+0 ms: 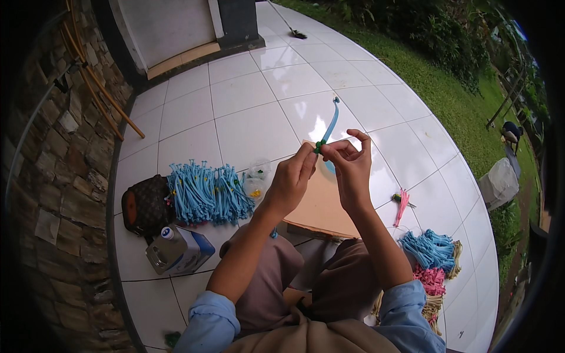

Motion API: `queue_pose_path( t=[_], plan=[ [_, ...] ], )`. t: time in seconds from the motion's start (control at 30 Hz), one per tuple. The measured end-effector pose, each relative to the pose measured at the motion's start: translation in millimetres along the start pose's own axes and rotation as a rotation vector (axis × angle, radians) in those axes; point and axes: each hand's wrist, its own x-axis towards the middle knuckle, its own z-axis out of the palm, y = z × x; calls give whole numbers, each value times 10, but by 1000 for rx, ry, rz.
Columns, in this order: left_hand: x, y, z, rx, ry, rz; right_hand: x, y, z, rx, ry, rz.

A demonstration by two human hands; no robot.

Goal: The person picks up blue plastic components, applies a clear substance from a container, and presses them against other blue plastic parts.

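Both my hands meet in front of me over a tan board point(312, 206). A light blue cord point(333, 120) stands up from between them, slightly curved, with a small dark knob at its top end. At its lower end is a small green beaded piece point(319, 146). My left hand point(291, 183) is closed, thumb and fingers pinching the cord's lower end by the green piece. From the other side my right hand point(351, 170) pinches the same spot with thumb and forefinger, its other fingers raised and bent. The fingers partly hide the green piece.
To the left lie a pile of light blue cords point(206, 194), a brown bag point(147, 205) and a jerrycan point(179, 252). Clear plastic bags point(256, 187) hold small pieces. At right are blue point(432, 248) and pink bundles point(431, 279), and a pink tassel point(402, 206).
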Motion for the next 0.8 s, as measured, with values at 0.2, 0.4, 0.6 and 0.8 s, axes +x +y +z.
queue_pose_path(
  t=[0.2,0.4,0.6,0.8],
  plan=[
    [-15,-12,29,-22,39,-56,-24,45,63,40,-8,-39],
    [-11,-45,91,-135,5,-113,-51,39,88,-130,-67,-172],
    [-10,-46,92,-202,-58,-72,-44,9,122,-99,51,-154],
    [-7,-15,34,-219,-91,-130,18,42,126,-181,87,-204]
  ],
)
